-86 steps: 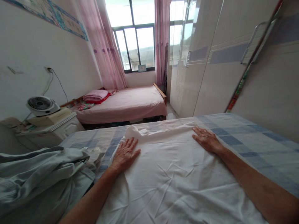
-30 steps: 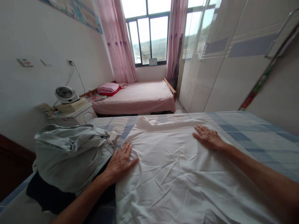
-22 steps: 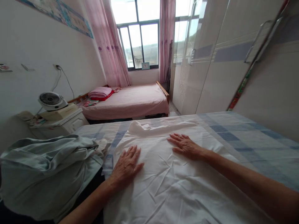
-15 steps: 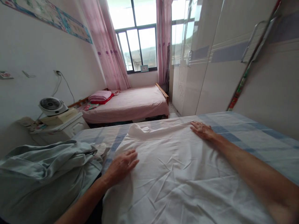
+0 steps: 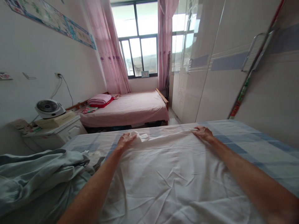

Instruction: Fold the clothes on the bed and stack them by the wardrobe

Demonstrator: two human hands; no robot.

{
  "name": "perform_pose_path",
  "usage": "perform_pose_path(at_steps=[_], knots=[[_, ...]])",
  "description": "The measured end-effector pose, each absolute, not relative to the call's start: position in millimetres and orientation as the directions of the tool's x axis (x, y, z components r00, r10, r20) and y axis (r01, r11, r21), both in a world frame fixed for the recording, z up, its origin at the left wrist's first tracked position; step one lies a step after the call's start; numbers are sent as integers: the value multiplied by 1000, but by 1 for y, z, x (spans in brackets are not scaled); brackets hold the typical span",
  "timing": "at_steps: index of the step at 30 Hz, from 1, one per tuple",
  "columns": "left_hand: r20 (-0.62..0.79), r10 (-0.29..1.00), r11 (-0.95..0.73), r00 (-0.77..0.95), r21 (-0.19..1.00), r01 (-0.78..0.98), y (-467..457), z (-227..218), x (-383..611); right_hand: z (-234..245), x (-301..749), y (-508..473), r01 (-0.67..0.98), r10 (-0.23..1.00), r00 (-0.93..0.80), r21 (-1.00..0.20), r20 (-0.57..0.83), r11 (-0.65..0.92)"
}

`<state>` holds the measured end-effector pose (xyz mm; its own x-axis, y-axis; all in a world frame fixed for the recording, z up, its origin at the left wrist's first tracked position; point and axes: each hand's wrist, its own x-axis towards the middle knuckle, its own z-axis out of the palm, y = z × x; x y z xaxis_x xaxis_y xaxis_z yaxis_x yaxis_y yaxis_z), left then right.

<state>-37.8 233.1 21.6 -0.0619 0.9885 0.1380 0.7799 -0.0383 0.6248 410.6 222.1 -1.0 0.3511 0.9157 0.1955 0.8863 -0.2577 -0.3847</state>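
Observation:
A creased white cloth (image 5: pixel 161 174) lies spread in front of me on a bed with a blue-and-white checked sheet (image 5: pixel 235 140). At its far left corner my left hand (image 5: pixel 126 140) is closed on the edge, thumb toward the cloth. My right hand (image 5: pixel 202 133) grips the far right corner with its fingers bent over the edge. Between the hands the far edge is slightly bunched, more so near the left one. To the left of my left forearm is a heap of grey-green fabric (image 5: pixel 42 177).
Beyond the bed's far edge stands a second bed (image 5: pixel 133 107) with folded pink bedding (image 5: pixel 99 99). A fan (image 5: pixel 49 107) sits on a white cabinet (image 5: pixel 58 133) at the left. Tall glossy wardrobes (image 5: pixel 217 87) line the right side. A small clock (image 5: pixel 145 74) rests on the windowsill.
My left hand has moved forward from the cloth's left side to its far left corner and closed there. My right hand stays at the far right corner. The view has tilted up slightly.

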Motion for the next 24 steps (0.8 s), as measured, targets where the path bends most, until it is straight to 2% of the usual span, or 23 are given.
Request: perform_pose_path(at_steps=[4,6,9,12,14,18,21,24], knots=[[188,979,-93,-75,746,660,227,24,-36,5,409,217,867,918,337,-449,210,-216],[233,964,-145,-126,861,487,220,30,-38,10,410,207,805,925,315,-576,212,-142],[262,933,-217,-248,956,197,211,39,-44,19,414,192,517,931,329,-855,161,-35],[273,905,-243,-326,961,130,207,43,-47,28,419,186,273,920,384,-961,79,-32],[274,898,-224,-344,958,181,210,41,-47,31,420,188,222,906,420,-974,60,-38],[216,920,-115,-326,946,303,220,29,-46,24,421,200,222,884,466,-972,43,-70],[201,925,-92,-323,942,323,227,20,-46,14,420,208,437,874,476,-889,100,-137],[138,949,-53,-285,956,289,232,16,-45,6,421,215,684,862,479,-685,163,-251]])
